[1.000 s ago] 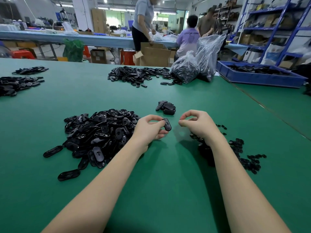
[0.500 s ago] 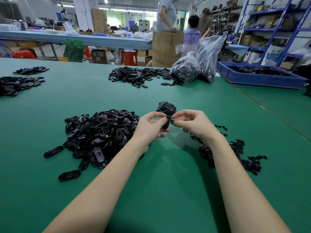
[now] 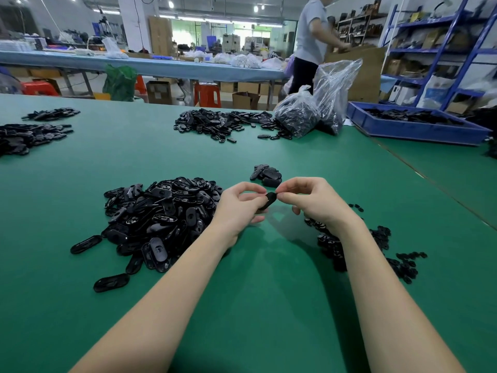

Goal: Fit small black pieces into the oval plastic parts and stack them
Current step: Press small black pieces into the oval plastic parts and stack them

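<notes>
Both forearms reach out over the green worktop (image 3: 255, 305). Your left hand (image 3: 236, 208) pinches one oval plastic part (image 3: 269, 199) between thumb and fingertips; the part is tilted, its long axis rising from lower left to upper right, upper end toward your right hand (image 3: 312, 200). The right hand's thumb and forefinger are closed in a narrow grip touching that upper end; whether a small black piece sits between them cannot be told, as the fingers hide it. The coming move likely turns on this one contact: the right grip lies just right of the part, so the piece should go in from that side while the left hand steadies the part.

To the left, near the left wrist, lies the heap of oval parts (image 3: 161, 214). Under and behind the right forearm lies the scatter of small pieces (image 3: 387, 246). Just beyond both hands sits the small stack of finished parts (image 3: 266, 175).

Farther out on the worktop: another heap (image 3: 223, 123), clear plastic bags (image 3: 317, 109), a blue tray (image 3: 414, 126). Behind, a standing person (image 3: 309, 41), a long bench and blue shelving (image 3: 441, 49).
</notes>
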A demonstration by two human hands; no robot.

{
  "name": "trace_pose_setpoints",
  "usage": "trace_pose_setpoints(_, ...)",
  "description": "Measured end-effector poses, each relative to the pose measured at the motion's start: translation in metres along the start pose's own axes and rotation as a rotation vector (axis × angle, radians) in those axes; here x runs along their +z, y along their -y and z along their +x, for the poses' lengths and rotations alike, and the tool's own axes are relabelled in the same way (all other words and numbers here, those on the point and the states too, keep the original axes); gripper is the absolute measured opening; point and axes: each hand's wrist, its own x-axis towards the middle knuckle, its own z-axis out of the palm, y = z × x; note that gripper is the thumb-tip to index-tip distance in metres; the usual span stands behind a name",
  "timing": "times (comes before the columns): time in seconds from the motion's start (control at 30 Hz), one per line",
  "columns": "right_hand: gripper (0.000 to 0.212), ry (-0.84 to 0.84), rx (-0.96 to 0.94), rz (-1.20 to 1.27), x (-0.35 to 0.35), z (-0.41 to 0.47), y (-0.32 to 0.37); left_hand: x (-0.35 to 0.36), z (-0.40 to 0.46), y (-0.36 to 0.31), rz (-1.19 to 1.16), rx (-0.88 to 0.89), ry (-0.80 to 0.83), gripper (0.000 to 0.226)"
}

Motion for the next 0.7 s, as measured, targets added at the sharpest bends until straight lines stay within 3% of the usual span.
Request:
trace_pose_setpoints(0.27, 0.008, 0.011, 0.003, -0.111, 0.002, 0.005, -0.006, -0.003, -0.001, -0.004, 0.029, 0.024, 0.062, 0.027)
trace_pose_setpoints(0.7, 0.005, -0.014, 0.036, -0.082, 0.003, 0.007, -0.010, -0.005, -0.001, -0.003, 0.014, 0.035, 0.075, 0.017)
